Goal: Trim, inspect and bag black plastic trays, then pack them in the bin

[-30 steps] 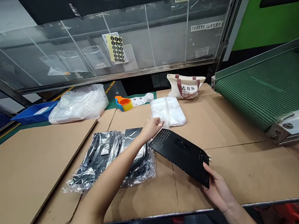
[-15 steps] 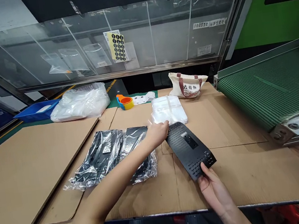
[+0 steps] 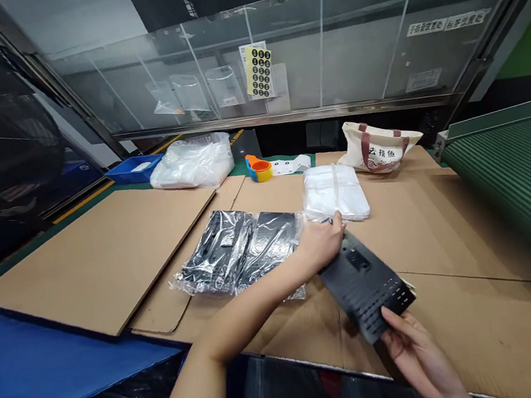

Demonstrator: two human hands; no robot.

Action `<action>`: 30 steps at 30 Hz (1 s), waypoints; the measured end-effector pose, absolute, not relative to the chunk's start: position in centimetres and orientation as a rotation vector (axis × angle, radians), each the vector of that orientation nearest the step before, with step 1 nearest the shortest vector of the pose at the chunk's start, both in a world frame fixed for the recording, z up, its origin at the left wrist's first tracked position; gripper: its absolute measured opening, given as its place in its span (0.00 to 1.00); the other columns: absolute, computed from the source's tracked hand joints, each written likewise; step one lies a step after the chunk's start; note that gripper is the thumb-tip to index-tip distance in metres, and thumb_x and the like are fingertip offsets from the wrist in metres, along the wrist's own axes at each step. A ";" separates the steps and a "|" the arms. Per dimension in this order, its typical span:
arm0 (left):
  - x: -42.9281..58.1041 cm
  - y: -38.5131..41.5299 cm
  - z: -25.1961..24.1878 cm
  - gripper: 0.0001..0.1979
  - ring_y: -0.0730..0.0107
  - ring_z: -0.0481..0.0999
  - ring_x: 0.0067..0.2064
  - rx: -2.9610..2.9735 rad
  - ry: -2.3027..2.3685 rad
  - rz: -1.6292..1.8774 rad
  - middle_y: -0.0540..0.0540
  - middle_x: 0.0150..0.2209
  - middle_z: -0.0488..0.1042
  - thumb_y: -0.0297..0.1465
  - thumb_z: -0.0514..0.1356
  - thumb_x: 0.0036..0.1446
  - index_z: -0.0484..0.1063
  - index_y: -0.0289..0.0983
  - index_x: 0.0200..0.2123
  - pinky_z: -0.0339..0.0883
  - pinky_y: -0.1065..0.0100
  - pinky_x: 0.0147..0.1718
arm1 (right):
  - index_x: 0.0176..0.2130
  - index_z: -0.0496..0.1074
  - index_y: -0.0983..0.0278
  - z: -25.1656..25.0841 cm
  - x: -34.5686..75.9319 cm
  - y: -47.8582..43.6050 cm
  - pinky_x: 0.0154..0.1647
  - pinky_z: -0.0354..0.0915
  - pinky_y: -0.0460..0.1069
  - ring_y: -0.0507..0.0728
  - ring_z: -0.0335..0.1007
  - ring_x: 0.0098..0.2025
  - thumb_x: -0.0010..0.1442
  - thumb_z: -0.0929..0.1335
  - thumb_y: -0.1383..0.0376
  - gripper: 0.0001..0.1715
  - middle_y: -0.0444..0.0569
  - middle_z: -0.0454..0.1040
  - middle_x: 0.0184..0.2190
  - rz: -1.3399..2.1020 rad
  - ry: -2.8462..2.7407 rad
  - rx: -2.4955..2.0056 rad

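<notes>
A flat black plastic panel [image 3: 364, 284] with rows of small holes is held between both hands over the cardboard-covered bench [image 3: 451, 252]. My left hand [image 3: 320, 243] grips its far end, fingers curled round the edge. My right hand [image 3: 415, 349] holds its near end from below, thumb on top. To the left of the panel lie bagged black parts [image 3: 240, 248] in clear plastic. Just beyond my left hand sits a stack of clear plastic bags [image 3: 334, 192].
A large loose cardboard sheet [image 3: 100, 255] lies at left, with a blue surface [image 3: 46, 361] in front. At the back are a white bag bundle [image 3: 194, 161], a blue tray [image 3: 135, 169], an orange tape dispenser [image 3: 258, 167] and a canvas tote [image 3: 380, 150]. A green conveyor [image 3: 524, 176] runs at right.
The view has swung to the left. Both hands have turned the panel more end-on toward me and brought it lower and nearer the bench edge.
</notes>
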State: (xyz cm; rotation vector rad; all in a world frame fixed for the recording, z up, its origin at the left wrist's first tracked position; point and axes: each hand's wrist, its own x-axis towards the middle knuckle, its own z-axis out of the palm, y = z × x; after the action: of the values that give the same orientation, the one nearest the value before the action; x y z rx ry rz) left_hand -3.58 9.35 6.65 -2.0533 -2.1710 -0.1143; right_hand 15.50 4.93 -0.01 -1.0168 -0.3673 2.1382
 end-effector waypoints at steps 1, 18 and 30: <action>-3.4 9.2 6.7 0.23 0.56 0.81 0.32 -2.062 -2.146 -0.134 0.36 0.28 0.78 0.34 0.44 0.68 0.61 0.28 0.61 0.69 0.64 0.28 | 0.26 0.77 0.62 0.0 15.4 4.8 0.31 0.74 0.40 0.50 0.78 0.30 0.29 0.82 0.67 0.21 0.40 0.81 0.28 2.081 -0.355 -1.009; -0.8 6.2 4.6 0.21 0.67 0.73 0.20 -2.203 -1.803 -0.348 0.42 0.21 0.74 0.34 0.48 0.67 0.66 0.36 0.59 0.56 0.70 0.19 | 0.30 0.78 0.61 -0.4 13.1 5.2 0.38 0.74 0.44 0.54 0.77 0.37 0.35 0.81 0.64 0.19 0.44 0.81 0.34 1.978 -0.424 -0.920; 2.4 2.7 4.4 0.25 0.73 0.66 0.17 -2.269 -1.451 -0.318 0.50 0.20 0.67 0.25 0.48 0.62 0.63 0.39 0.61 0.48 0.70 0.14 | 0.30 0.77 0.57 -2.7 12.3 5.5 0.36 0.72 0.40 0.48 0.73 0.29 0.48 0.75 0.57 0.09 0.38 0.75 0.25 1.968 -0.515 -0.744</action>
State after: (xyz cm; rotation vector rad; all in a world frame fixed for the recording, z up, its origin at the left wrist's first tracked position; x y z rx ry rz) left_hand 2.38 2.73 4.40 -2.2693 -1.4514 -0.3180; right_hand 12.33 5.46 -2.75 -0.7441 -0.5147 1.9675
